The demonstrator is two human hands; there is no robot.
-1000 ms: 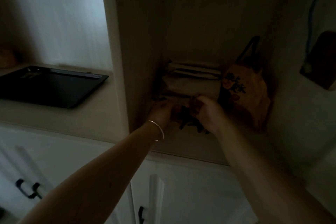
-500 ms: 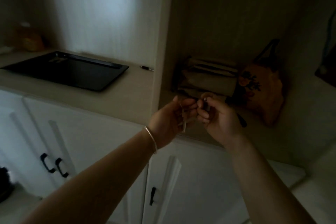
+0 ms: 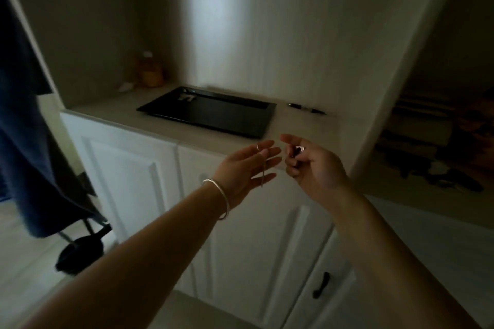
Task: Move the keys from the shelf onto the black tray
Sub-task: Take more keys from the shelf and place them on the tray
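Head view: left hand [image 3: 247, 168] open-fingered, thin metal key [image 3: 263, 172] dangling from a ring on one finger; right hand [image 3: 311, 165] clenched around small dark keys [image 3: 298, 150], short of the flat black rectangular tray [image 3: 211, 112] on the beige surface [image 3: 171, 131].

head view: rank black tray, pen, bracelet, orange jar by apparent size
1. Black tray, largest by far.
2. Bracelet, though nearness to the camera inflates it.
3. Pen and orange jar look alike in extent; unranked.

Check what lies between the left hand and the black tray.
Head view: only bare countertop separates the left hand, key dangling from a finger, and the black tray.
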